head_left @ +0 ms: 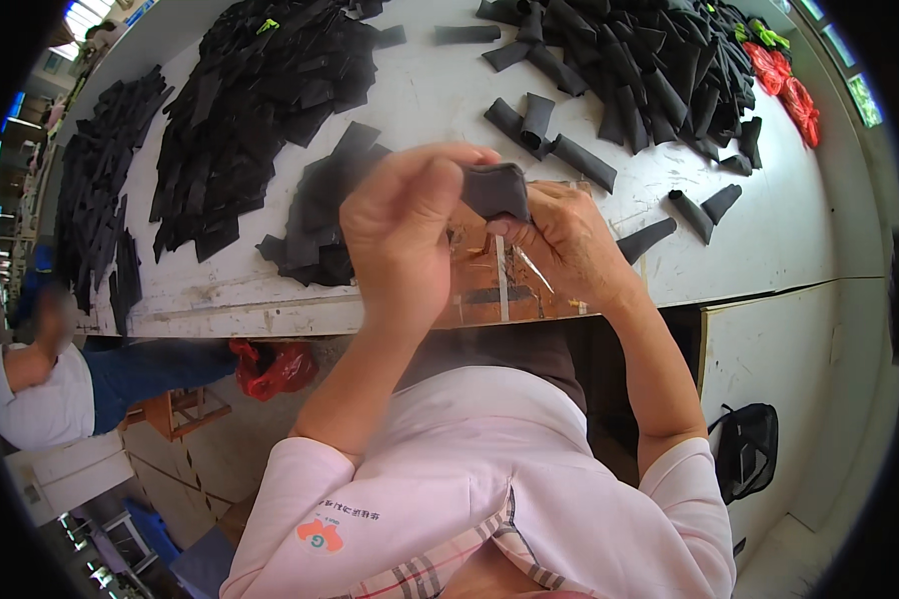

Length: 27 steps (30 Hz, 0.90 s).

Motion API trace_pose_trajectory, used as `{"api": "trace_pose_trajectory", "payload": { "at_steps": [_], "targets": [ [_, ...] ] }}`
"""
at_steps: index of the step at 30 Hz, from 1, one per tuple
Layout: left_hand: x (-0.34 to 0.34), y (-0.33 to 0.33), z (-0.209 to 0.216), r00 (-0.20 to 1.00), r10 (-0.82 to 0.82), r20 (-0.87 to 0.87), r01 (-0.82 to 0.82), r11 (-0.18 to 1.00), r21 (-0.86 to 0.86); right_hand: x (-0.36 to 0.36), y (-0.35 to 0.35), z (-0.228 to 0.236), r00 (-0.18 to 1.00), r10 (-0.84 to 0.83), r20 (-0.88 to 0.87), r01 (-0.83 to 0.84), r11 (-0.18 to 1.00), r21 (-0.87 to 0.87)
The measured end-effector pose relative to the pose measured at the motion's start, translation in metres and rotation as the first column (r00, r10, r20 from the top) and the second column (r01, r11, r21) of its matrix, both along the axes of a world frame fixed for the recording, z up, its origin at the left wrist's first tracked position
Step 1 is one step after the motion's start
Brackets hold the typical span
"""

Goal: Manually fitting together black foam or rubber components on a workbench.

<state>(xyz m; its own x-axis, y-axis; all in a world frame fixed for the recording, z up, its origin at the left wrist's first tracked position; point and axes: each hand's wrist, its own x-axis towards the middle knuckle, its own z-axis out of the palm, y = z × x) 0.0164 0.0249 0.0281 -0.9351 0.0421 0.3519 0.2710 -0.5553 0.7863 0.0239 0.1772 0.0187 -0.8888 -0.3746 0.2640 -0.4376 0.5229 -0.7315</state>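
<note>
Both hands are raised over the near edge of the table around a short black fabric sleeve (pixel 496 190). My left hand (pixel 405 215), slightly blurred, is closed on its left side with the fingers reaching along the top edge. On the other side my right hand (pixel 572 240) pinches the sleeve between thumb and fingers. A thin, pointed metal tool (pixel 534 270) sticks out below the right thumb, lying in that same hand; its other end is hidden. Under the hands is a worn brown board (pixel 477 285). Just left of my left hand lies a small pile of flat black fabric pieces (pixel 320 215).
Large heaps of flat black pieces (pixel 270 100) cover the table's left. Rolled black sleeves (pixel 659 75) are heaped at the far right, with red plastic bags (pixel 797 108) beside them. Several loose sleeves (pixel 581 163) lie nearer. A seated person (pixel 45 389) is at the left.
</note>
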Motion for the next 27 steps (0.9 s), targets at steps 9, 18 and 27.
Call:
{"api": "trace_pose_trajectory", "payload": {
  "at_steps": [9,18,27],
  "targets": [
    [-0.003,-0.018,-0.023,0.995,-0.039,0.089,0.049,0.993,-0.108,0.001,-0.005,-0.010,0.999,0.024,-0.025,-0.019,0.984,0.175],
    [-0.055,-0.100,-0.097,0.819,0.437,-0.371,-0.352,-0.128,-0.927,-0.028,0.020,0.011,0.861,-0.374,0.345,0.508,0.658,-0.555],
    [-0.045,-0.111,-0.106,0.778,0.309,-0.547,-0.507,-0.205,-0.837,0.045,-0.031,-0.028,0.845,-0.125,0.520,0.351,0.863,-0.363]
  ]
}}
